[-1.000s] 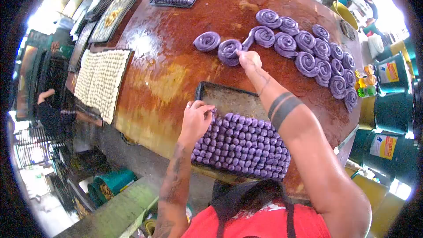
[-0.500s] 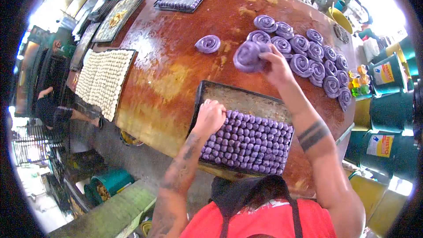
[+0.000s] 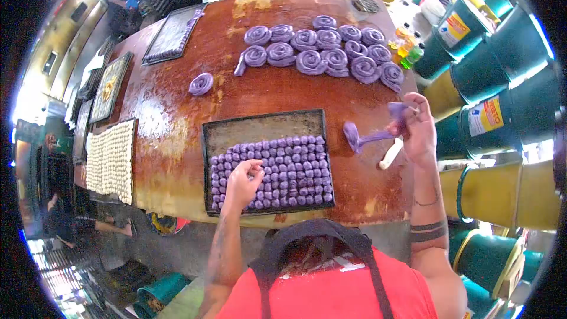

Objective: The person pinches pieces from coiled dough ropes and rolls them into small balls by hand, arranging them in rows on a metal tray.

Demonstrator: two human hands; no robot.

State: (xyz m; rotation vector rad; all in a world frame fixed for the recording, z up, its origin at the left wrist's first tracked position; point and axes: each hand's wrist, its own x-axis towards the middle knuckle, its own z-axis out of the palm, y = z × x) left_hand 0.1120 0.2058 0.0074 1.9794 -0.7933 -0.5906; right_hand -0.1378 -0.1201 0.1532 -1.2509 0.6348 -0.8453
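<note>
stretched purple dough rope [image 3: 371, 134], held up over the right part of the brown table [image 3: 177, 124], just right of the dark rectangular baking tray [image 3: 260, 127]; one end pinched shut in the right hand [image 3: 418, 133], the other end curling loose near the tray's right rim. also in that hand, or just under it, a pale short stick-like tool [image 3: 390, 153]; cannot tell which. left hand [image 3: 242, 183] down on the rows of small purple dough balls [image 3: 289, 168] filling the near part of the tray, fingers curled together on one ball, apparently pinched closed on it.

likely risks: rope thinning and tearing under its own hanging weight; loose end dropping onto the oily table and sticking; left fingers pressing down and flattening neighbouring balls or nudging the tight rows out of line.

far side: purple spiral dough coils [image 3: 319, 50] in two rows, one lone coil [image 3: 201, 83] to the left. far left, a tray of pale dough pieces [image 3: 111, 159]. right, green and yellow buckets [image 3: 508, 53].
</note>
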